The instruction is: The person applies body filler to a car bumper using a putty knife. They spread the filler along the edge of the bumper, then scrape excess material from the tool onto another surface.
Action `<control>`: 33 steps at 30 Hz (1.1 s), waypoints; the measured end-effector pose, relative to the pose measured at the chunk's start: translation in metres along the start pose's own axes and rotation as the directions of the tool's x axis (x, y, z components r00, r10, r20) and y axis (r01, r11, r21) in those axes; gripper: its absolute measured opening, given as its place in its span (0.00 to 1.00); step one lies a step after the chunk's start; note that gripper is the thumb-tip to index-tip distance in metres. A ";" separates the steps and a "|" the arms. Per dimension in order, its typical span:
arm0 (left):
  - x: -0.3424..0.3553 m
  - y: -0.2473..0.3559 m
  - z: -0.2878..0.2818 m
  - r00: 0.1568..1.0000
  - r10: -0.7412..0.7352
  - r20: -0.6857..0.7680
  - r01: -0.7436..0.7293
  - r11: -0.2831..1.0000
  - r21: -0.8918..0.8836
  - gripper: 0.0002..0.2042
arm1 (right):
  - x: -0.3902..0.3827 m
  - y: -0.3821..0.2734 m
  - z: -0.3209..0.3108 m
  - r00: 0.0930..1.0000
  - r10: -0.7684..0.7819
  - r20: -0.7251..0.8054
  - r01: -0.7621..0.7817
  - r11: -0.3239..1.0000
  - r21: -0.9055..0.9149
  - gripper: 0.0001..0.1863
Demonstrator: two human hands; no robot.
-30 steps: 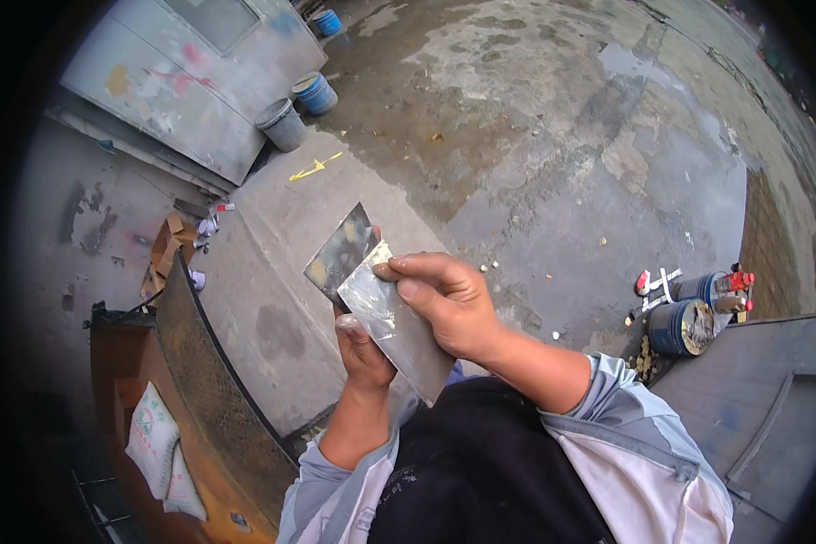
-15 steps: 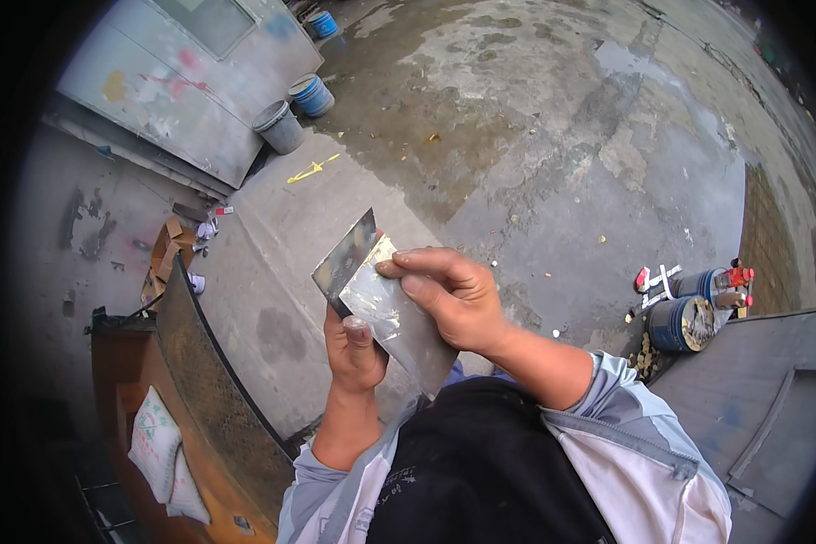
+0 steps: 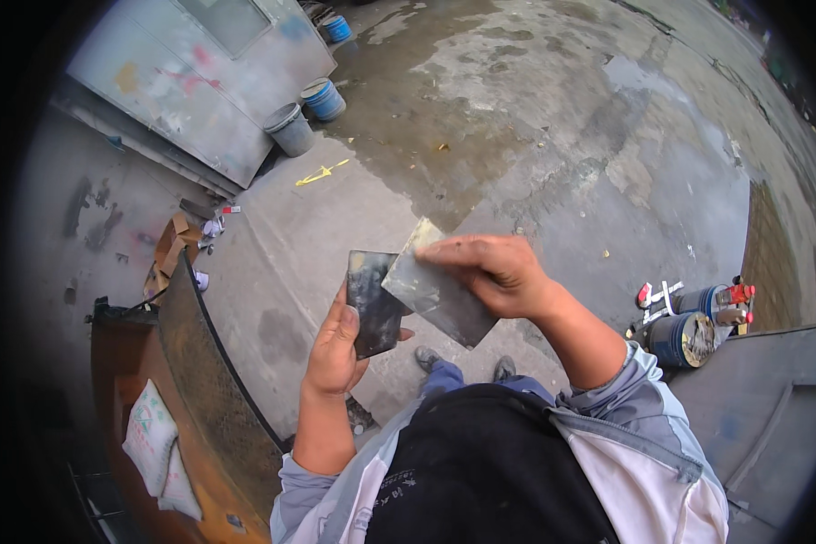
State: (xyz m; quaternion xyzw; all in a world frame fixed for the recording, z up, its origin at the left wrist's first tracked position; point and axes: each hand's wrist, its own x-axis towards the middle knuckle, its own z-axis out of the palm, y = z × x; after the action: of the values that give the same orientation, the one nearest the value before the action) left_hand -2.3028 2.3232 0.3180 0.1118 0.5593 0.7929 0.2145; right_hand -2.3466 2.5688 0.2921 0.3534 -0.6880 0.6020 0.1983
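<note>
In my left hand (image 3: 334, 349) is a dark flat putty scraper (image 3: 372, 304), a thin rectangular plate with pale smears, gripped along its left side with my thumb on its face. My right hand (image 3: 497, 272) pinches a second, lighter grey putty scraper (image 3: 449, 308). Cream-coloured putty (image 3: 423, 234) coats that one's upper left edge. The grey scraper is tilted, and its left corner overlaps the dark scraper's right edge. I cannot tell whether the two plates touch there.
At lower left stands a rusty metal bin (image 3: 213, 363) holding white sacks (image 3: 150, 433). Cardboard (image 3: 170, 247) lies beyond it. Buckets (image 3: 290, 130) line a metal panel (image 3: 186, 82) at upper left. Putty-smeared blue pails (image 3: 675, 339) stand at right by a grey panel (image 3: 771, 426). The concrete is partly wet.
Before, the grey scraper lay across the dark one. My right hand has moved it up and rightward, and the dark scraper has turned more upright, showing more of its face. My shoes now show below.
</note>
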 end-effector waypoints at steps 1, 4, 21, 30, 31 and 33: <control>0.003 0.001 0.003 0.998 0.029 -0.055 -0.036 0.991 -0.131 0.30 | -0.007 0.002 0.003 0.998 -0.007 0.059 0.010 0.999 -0.047 0.23; 0.001 -0.011 -0.012 0.986 -0.137 0.097 0.129 0.988 0.086 0.31 | 0.000 0.001 0.008 1.000 -0.008 -0.022 0.007 1.000 -0.020 0.24; 0.015 -0.049 -0.001 0.868 0.015 -0.496 -0.173 0.946 -0.274 0.13 | -0.011 -0.011 0.003 0.978 0.186 -0.094 -0.202 0.959 -0.199 0.37; 0.027 -0.054 0.023 0.851 0.040 -0.524 -0.224 0.930 -0.293 0.16 | -0.027 -0.009 0.025 0.997 -0.081 0.009 0.079 0.943 -0.322 0.40; 0.028 -0.054 0.026 0.844 0.068 -0.533 -0.257 0.922 -0.289 0.17 | -0.027 -0.010 0.030 0.990 -0.139 0.028 0.140 0.921 -0.364 0.40; 0.030 -0.059 0.026 0.812 0.177 -0.556 -0.336 0.921 -0.197 0.17 | -0.034 -0.013 0.040 0.991 -0.124 0.046 0.132 0.943 -0.304 0.41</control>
State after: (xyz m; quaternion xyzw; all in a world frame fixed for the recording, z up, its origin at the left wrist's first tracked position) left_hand -2.3056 2.3757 0.2696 -0.0671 0.4553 0.8867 -0.0434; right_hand -2.3083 2.5383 0.2689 0.3702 -0.7512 0.4690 0.2804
